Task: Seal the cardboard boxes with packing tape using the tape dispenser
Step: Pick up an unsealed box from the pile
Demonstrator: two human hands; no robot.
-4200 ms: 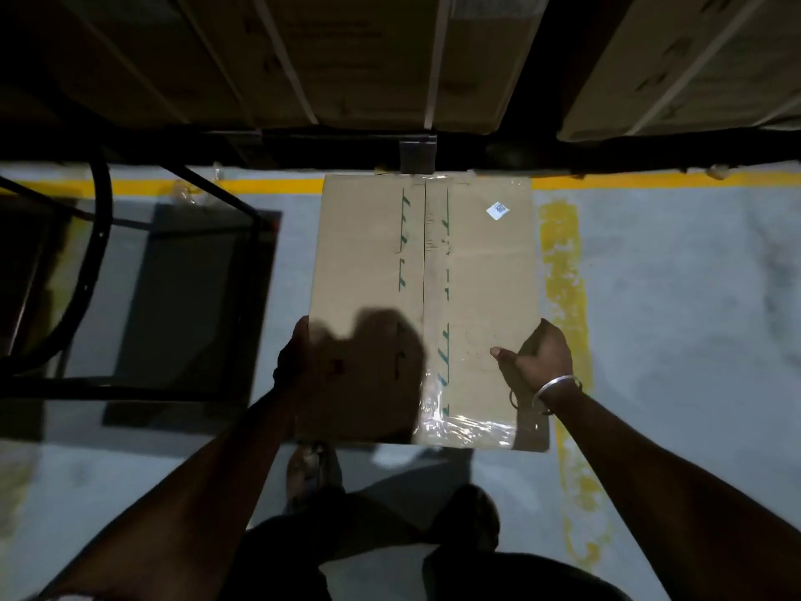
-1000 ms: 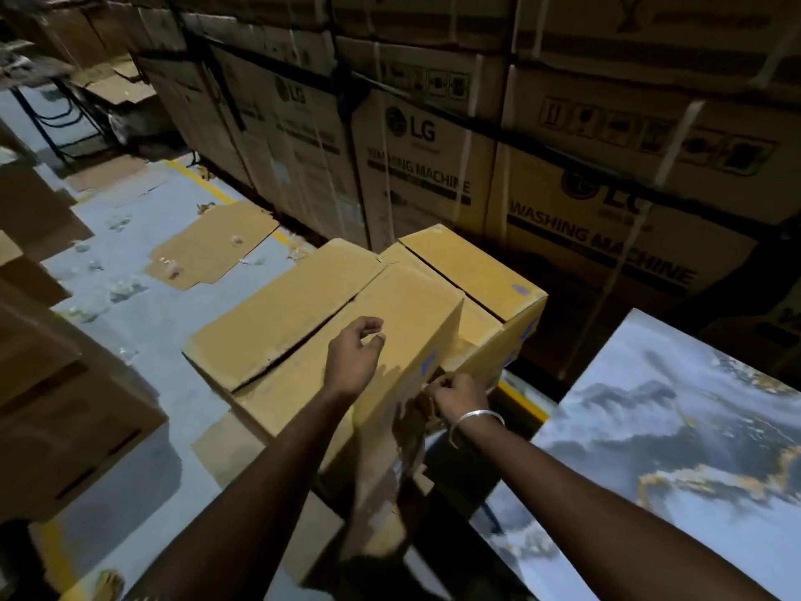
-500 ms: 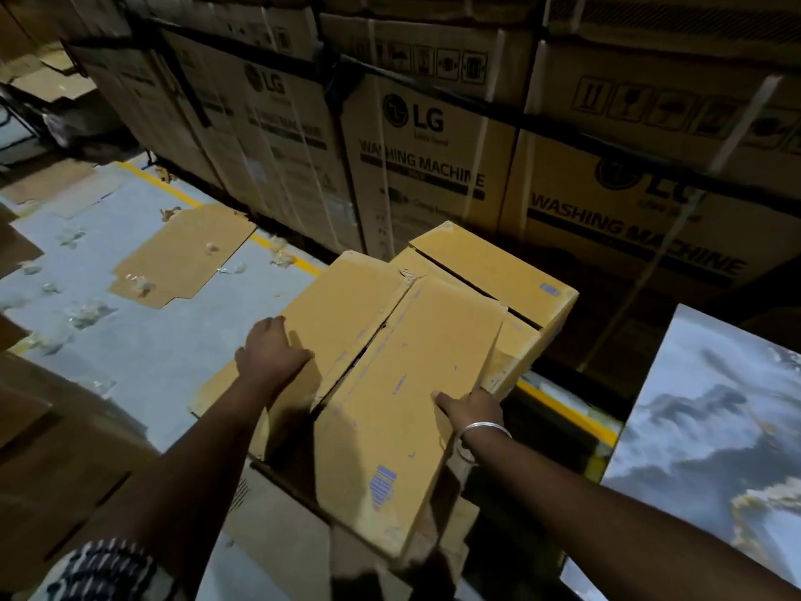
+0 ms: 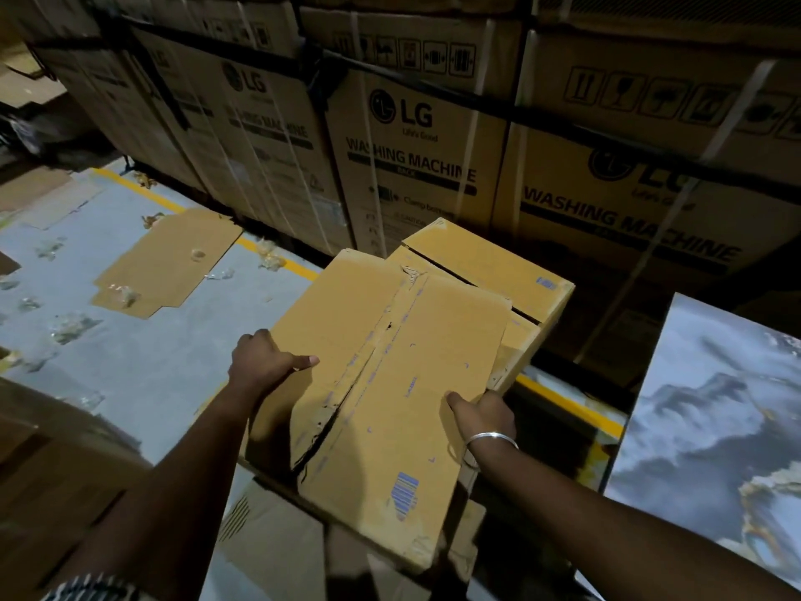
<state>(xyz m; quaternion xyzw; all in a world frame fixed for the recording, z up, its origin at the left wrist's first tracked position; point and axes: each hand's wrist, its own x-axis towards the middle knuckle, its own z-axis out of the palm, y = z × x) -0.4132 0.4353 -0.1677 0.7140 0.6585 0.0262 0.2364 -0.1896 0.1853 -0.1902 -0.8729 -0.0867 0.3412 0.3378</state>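
A tan cardboard box [image 4: 390, 383] sits in front of me with its two top flaps folded together and a ragged, gaping seam down the middle. My left hand [image 4: 264, 362] grips the left edge of the box, thumb lying on the left flap. My right hand [image 4: 483, 416], with a metal bangle at the wrist, grips the right edge, thumb on the right flap. A second tan box [image 4: 490, 264] lies just behind and under it. No tape dispenser is in view.
Tall strapped washing machine cartons [image 4: 411, 136] form a wall behind the boxes. A flattened cardboard sheet [image 4: 169, 262] and plastic scraps lie on the grey floor at the left, along a yellow line [image 4: 277, 258]. A marbled panel [image 4: 711, 409] stands at the right. More cardboard [image 4: 47, 470] is lower left.
From the taped box on the floor I turned to this untaped box. Over the last second my left hand moved from the right flap to the left edge and both flaps came down flat.
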